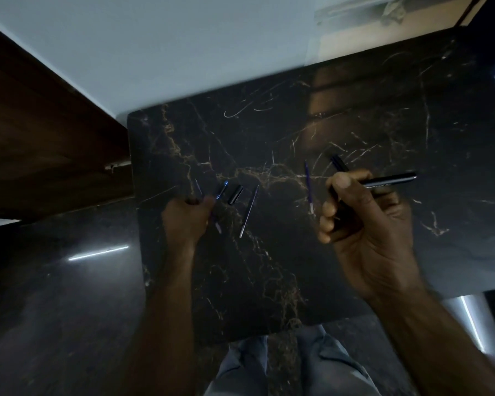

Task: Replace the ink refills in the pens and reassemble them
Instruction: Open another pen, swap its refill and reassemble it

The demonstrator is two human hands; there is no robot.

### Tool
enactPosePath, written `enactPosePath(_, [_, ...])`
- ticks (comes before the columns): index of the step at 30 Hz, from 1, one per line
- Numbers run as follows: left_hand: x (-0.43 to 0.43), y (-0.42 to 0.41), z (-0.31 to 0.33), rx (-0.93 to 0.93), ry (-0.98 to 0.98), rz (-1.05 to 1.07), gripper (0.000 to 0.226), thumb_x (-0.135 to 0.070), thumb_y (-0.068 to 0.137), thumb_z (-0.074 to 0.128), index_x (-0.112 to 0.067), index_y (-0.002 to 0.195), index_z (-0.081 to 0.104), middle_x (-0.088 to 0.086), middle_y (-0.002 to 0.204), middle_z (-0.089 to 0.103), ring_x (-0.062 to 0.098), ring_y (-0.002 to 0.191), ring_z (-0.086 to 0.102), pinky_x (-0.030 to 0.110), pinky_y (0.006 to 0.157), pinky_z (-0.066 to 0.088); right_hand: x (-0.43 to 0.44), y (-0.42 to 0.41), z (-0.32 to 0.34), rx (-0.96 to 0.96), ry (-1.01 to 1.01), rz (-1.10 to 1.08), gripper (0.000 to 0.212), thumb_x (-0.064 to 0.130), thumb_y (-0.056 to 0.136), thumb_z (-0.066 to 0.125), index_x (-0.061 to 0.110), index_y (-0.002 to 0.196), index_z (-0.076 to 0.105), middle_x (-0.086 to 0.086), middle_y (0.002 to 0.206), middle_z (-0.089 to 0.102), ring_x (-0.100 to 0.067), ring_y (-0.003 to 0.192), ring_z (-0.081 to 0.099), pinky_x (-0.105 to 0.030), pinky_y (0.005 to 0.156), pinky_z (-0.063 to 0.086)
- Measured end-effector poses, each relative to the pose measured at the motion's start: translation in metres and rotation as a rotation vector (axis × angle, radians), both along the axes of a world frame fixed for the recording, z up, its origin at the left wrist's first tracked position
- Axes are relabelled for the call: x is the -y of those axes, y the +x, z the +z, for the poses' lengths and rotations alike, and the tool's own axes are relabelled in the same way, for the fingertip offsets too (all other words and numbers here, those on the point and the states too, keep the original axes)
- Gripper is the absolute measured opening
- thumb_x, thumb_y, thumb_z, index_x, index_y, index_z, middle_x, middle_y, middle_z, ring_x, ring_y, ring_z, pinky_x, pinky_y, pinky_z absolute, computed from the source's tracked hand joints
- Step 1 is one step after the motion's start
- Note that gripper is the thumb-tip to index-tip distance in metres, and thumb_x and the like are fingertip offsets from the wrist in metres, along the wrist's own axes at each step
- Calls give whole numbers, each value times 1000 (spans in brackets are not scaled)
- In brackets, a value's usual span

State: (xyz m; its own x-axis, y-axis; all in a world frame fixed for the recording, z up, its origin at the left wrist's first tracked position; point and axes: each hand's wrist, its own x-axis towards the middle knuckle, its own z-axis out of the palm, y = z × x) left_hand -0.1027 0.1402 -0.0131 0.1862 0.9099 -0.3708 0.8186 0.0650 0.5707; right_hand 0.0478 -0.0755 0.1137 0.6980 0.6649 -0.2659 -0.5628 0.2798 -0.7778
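My right hand (366, 224) is closed around a black pen barrel (389, 180) that sticks out to the right, and a second black pen piece (339, 162) pokes up behind its fingers. My left hand (186, 218) is closed over thin blue refills on the table, with a blue pen piece (222, 190) at its fingertips. A short black cap (235, 194) lies just right of that. One loose refill (249, 211) lies slanted beside the cap. Another blue refill (308, 187) lies upright left of my right hand. The picture is blurred.
The work surface is a black marble table (269, 132) with pale veins. A dark wooden panel (40, 132) stands at the left, and a pale wall runs behind. A glossy dark floor lies below left. My trouser legs (283, 367) show under the near edge.
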Motion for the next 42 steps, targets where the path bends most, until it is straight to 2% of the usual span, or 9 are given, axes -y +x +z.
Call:
enactPosePath(2, [11, 13, 28, 446, -123, 207, 24, -17, 104, 67, -9, 82, 74, -7, 57, 65, 6, 48, 58, 24, 50, 46, 0, 1, 0, -4, -28, 0, 11, 21, 87, 82, 15, 88, 72, -1, 65, 63, -13, 53, 60, -27, 46, 48])
enactPosePath(4, [31, 27, 63, 842, -176, 237, 24, -18, 101, 66, -18, 77, 67, -7, 57, 65, 6, 46, 59, 22, 42, 44, 0, 1, -1, -13, -23, 7, 14, 19, 89, 79, 8, 94, 71, -4, 68, 64, -15, 57, 61, -28, 48, 49])
enactPosePath(6, [51, 42, 94, 1096, -199, 184, 18, -27, 93, 69, -18, 77, 65, -4, 59, 65, 9, 46, 60, 20, 39, 44, 0, 2, 1, -36, 4, 17, 13, 17, 92, 74, 5, 97, 72, -7, 74, 66, -18, 63, 63, -29, 51, 51])
enactPosePath(8, [66, 57, 115, 1220, -202, 162, 18, -27, 93, 68, -14, 80, 64, -3, 60, 66, 9, 45, 61, 20, 39, 45, -2, 4, 6, -73, 38, 27, 16, 18, 91, 68, 4, 99, 73, -11, 77, 67, -21, 66, 65, -30, 52, 52])
enactPosePath(12, [85, 77, 133, 1254, -139, 188, 17, -16, 98, 61, -16, 82, 67, -3, 64, 71, 9, 45, 62, 20, 37, 47, -4, 10, 15, -58, 87, 41, 21, 18, 92, 65, 2, 104, 73, -15, 83, 71, -22, 70, 69, -29, 55, 54])
enactPosePath(17, [99, 86, 136, 1296, -62, 129, 10, -25, 92, 67, -15, 90, 68, -2, 70, 74, 9, 47, 63, 22, 37, 47, 0, 20, 19, -34, 109, 56, 21, 16, 94, 64, 1, 106, 73, -15, 85, 73, -22, 71, 70, -28, 56, 55])
enactPosePath(27, [116, 88, 137, 1294, -1, 80, 10, -22, 95, 64, -12, 95, 65, -3, 72, 75, 8, 49, 65, 20, 38, 48, 10, 36, 13, -51, 127, 98, 19, 14, 95, 64, 3, 107, 74, -12, 85, 74, -20, 72, 70, -26, 57, 55])
enactPosePath(34, [123, 86, 138, 1216, 92, 56, 5, -19, 97, 63, -19, 99, 68, -1, 76, 78, 9, 51, 66, 22, 40, 50, 12, 43, 9, -10, 129, 133, 19, 12, 96, 64, 2, 107, 74, -13, 85, 73, -21, 73, 70, -27, 57, 55])
enactPosePath(42, [128, 68, 125, 1002, 33, -209, 6, -14, 103, 70, -15, 110, 71, 0, 90, 79, 13, 67, 76, 23, 48, 55, -3, 26, 0, -26, 130, 128, 4, 9, 95, 64, 8, 96, 68, -9, 79, 70, -18, 69, 68, -28, 57, 55])
